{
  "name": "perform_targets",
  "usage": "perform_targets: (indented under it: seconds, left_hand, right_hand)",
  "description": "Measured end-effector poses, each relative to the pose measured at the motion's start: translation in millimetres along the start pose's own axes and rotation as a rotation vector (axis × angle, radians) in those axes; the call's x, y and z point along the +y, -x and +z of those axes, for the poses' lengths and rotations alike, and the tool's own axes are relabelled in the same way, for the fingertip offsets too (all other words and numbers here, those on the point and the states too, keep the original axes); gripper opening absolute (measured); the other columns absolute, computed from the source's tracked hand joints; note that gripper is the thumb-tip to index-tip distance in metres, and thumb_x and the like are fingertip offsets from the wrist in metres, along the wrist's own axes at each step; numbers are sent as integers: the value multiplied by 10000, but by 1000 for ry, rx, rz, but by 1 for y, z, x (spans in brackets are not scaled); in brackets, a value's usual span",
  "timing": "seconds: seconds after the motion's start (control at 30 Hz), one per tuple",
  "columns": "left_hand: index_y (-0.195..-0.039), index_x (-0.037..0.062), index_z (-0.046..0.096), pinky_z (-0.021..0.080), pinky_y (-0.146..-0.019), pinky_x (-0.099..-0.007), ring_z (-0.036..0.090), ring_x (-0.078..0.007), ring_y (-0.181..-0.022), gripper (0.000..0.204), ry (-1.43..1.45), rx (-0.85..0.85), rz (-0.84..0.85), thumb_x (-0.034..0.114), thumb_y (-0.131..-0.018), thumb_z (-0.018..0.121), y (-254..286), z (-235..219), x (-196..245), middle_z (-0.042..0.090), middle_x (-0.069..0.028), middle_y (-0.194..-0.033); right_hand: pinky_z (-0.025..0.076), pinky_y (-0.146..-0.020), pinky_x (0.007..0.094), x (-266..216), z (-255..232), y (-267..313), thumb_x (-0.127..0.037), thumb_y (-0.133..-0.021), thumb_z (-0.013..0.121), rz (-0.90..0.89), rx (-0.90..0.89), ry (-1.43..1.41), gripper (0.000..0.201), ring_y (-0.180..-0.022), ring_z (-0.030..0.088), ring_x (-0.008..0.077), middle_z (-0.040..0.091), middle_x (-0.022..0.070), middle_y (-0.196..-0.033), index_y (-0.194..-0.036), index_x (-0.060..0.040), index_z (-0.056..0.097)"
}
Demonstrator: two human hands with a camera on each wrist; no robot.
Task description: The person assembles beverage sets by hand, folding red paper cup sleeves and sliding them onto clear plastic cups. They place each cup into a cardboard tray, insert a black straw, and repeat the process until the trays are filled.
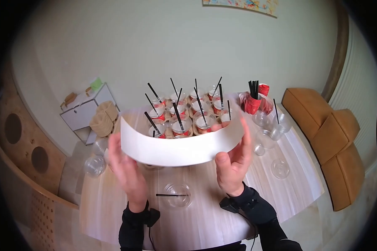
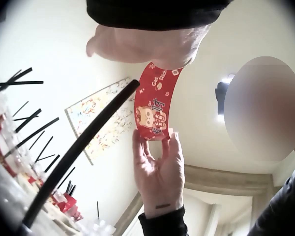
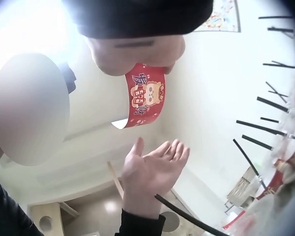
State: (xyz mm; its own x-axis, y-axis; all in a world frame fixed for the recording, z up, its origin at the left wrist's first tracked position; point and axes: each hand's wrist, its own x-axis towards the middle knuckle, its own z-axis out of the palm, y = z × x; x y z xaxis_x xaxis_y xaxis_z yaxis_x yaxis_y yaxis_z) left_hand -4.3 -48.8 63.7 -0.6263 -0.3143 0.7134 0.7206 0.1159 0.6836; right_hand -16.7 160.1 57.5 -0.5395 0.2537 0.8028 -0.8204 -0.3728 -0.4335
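A curved paper strip [image 1: 180, 150] is raised above the table, its white face showing in the head view; its red printed face [image 2: 155, 103] shows in the left wrist view. My right hand [image 1: 234, 167] grips the strip's right end between thumb and fingers. Close to the left end is my left hand [image 1: 130, 173], its fingers extended; the right wrist view shows this hand [image 3: 155, 174] palm up with a gap below the strip. Beneath the strip on the table, a clear plastic cup [image 1: 180, 201] has a black straw [image 1: 167, 195] across it.
Rows of red-wrapped clear cups [image 1: 181, 124] with black straws stand behind the strip. A red holder of straws [image 1: 252, 104], stacked clear cups [image 1: 276, 129] and a lid [image 1: 280, 168] are on the right. More clear cups [image 1: 95, 166] stand at the table's left edge.
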Motion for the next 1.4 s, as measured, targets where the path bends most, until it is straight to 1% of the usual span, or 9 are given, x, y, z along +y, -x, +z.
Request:
perform_targets:
  seconds: [0.03,0.1,0.13,0.23,0.27,0.37,0.57,0.8,1.4]
  left_hand:
    - [-1505,-55,305,297,-1143,-386,430,-256,-1361,567,1,4,-3,291,-1061,379,2,2,0,439,-182,-1454]
    - [-1506,-56,305,321,-1141,-385,456,-263,-1345,590,394,-205,-288,328,-1065,385,6,11,-1,480,-187,-1431]
    - [-1380,-53,430,365,-1123,-398,514,-255,-1293,587,508,-267,-377,422,-1036,467,5,8,-2,541,-208,-1362]
    - [-1193,-17,503,438,-1058,-391,571,-226,-1215,541,452,-423,-336,473,-976,578,7,-8,-4,586,-209,-1275]
    - [-1061,23,506,497,-922,-335,620,-173,-1043,452,467,-293,-384,435,-940,647,10,-3,3,630,-164,-1125]
    - [-1001,27,523,495,-800,-268,606,-128,-922,301,559,-344,-567,303,-946,628,5,-21,6,629,-101,-998]
    - [-944,23,577,438,-777,-230,534,-45,-828,42,447,-455,-551,22,-939,535,4,-16,-3,583,2,-906]
    - [-914,15,549,404,-764,-227,487,-55,-812,49,378,-423,-482,49,-933,519,1,-19,-2,535,8,-885]
    - [-897,-8,534,391,-908,-319,489,-181,-949,52,126,-737,-327,40,-917,533,-11,-24,0,519,-72,-958]
  right_hand:
    - [478,-1032,406,3,1,3,-75,-893,724,-5,-48,-18,752,-1272,486,249,343,121,-1410,-1524,10,323]
    - [508,-984,370,0,7,11,-83,-896,715,87,-98,63,682,-1234,504,241,329,126,-1413,-1496,4,402]
    - [502,-988,360,-1,7,14,-78,-893,713,102,-184,134,652,-1221,509,232,331,128,-1409,-1479,-1,437]
    - [478,-995,339,2,13,19,-45,-874,701,159,-312,225,595,-1191,519,211,349,136,-1387,-1436,-3,509]
    - [465,-1001,341,5,13,20,-39,-865,699,193,-330,222,608,-1189,519,212,360,138,-1381,-1439,1,504]
    - [425,-1031,355,7,9,23,-47,-860,676,234,-360,244,614,-1199,514,220,379,148,-1382,-1445,5,496]
    - [400,-1059,405,10,4,18,-112,-912,617,26,-489,265,541,-1235,493,281,347,190,-1438,-1426,18,507]
    - [459,-901,377,2,2,8,-148,-887,648,-46,-671,491,335,-1078,522,300,465,211,-1325,-1206,-75,718]
    - [447,-954,457,-12,5,-8,-74,-762,702,-52,-847,543,402,-1118,533,385,531,224,-1242,-1163,-97,722]
